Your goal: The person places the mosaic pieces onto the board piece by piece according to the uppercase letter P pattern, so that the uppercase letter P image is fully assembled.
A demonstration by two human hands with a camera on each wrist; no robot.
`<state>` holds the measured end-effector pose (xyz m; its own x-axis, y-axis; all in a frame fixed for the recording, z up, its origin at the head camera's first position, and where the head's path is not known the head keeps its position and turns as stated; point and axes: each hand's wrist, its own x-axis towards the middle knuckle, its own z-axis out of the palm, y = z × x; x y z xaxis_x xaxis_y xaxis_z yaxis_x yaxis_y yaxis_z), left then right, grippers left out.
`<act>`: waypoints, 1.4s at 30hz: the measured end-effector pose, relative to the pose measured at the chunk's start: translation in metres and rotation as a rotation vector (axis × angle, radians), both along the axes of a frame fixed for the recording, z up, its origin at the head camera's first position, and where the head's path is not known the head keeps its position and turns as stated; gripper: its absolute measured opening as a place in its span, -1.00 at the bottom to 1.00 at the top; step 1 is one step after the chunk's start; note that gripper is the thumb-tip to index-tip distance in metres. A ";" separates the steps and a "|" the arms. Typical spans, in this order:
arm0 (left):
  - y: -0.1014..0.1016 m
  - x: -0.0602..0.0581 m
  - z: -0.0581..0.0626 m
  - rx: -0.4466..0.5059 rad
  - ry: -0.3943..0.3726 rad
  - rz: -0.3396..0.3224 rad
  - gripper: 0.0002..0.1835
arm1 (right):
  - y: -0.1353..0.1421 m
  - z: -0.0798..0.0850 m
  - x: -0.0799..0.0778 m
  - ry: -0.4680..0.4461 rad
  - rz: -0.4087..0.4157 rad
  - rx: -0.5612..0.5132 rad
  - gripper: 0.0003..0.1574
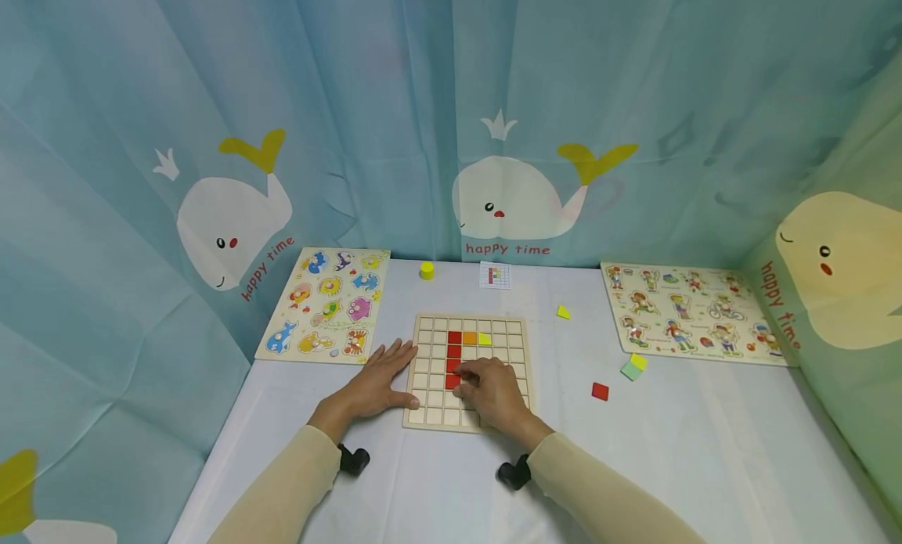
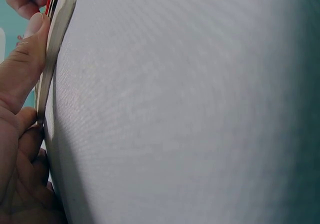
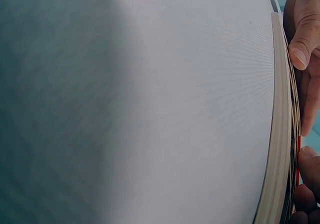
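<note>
Two beige sleeves (image 1: 282,481) are seen nearest, with a black device (image 1: 355,460) at each wrist. The left edge of a wooden grid board (image 1: 433,400) is touched by the left hand (image 1: 377,383), its fingers spread. Thumb and fingertip of the right hand (image 1: 496,391) are held at the lowest red tile (image 1: 451,382), which is set on the board; whether it is pinched in that grip or merely touched cannot be told. Farther up the same column, more red tiles (image 1: 454,352) are lined up, with an orange tile (image 1: 469,338) and a yellow tile (image 1: 484,339) beside the topmost. At right on the white worktop (image 1: 564,434), a loose red tile (image 1: 600,391) is seen, then a green tile (image 1: 630,371). Beyond, a yellow cylinder (image 1: 427,272) and a printed card (image 1: 496,276) are placed before a whale-patterned curtain (image 1: 395,137).
</note>
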<state>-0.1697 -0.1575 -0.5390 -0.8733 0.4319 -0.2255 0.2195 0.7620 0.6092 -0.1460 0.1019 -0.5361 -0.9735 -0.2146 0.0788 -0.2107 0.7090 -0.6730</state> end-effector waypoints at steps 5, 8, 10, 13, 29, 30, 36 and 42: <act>0.000 0.000 0.000 0.008 -0.003 0.006 0.13 | 0.002 -0.001 0.001 -0.007 -0.014 -0.040 -0.62; 0.000 0.000 -0.001 0.006 0.004 0.005 0.13 | 0.003 -0.001 0.001 -0.025 -0.023 -0.072 -0.62; 0.000 0.000 -0.002 0.004 0.011 -0.002 0.13 | 0.004 -0.001 0.000 -0.027 -0.024 -0.091 -0.63; -0.001 0.000 -0.001 0.001 0.014 -0.017 0.13 | 0.006 0.001 -0.001 -0.044 -0.025 -0.134 -0.65; 0.000 0.000 -0.001 0.011 -0.004 0.009 0.14 | 0.075 0.023 -0.001 -0.107 -0.097 -0.162 -0.51; 0.000 0.000 -0.002 0.011 -0.005 0.009 0.14 | 0.084 0.023 0.000 -0.097 -0.105 -0.148 -0.51; -0.001 0.000 -0.002 0.018 0.005 -0.004 0.14 | 0.135 0.029 0.010 -0.036 -0.155 -0.054 -0.50; -0.001 0.000 -0.003 0.029 0.024 -0.024 0.13 | 0.183 0.025 0.026 -0.049 -0.206 0.001 -0.47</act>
<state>-0.1698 -0.1588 -0.5420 -0.8677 0.4587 -0.1917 0.2524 0.7386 0.6251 -0.1198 0.2850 -0.5111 -0.9995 -0.0103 0.0299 -0.0279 0.7344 -0.6782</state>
